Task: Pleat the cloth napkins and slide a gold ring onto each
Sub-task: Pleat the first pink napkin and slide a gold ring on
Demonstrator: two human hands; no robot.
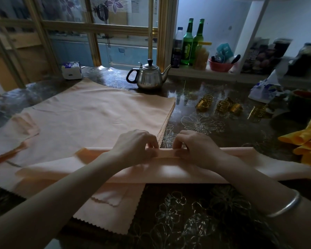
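1. I see a dark glossy table (pixel 196 212) with a pale flower pattern.
2. Centre left, a stack of peach zigzag-edged cloth napkins (pixel 97 114) lies on it. A folded peach napkin (pixel 169 172) lies across the stack's near part.
3. Upper centre stands a steel teapot with a black handle (pixel 148 76). A white-and-blue tissue pack (pixel 71 70) sits upper left.
4. Right of centre lie gold metal rings (pixel 223 106), and at the right edge, yellow folded cloths (pixel 307 141).

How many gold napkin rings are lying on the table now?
4 gold rings, all on the table right of the napkin stack: one nearest it, two close together, one farthest right. Blur may hide another.
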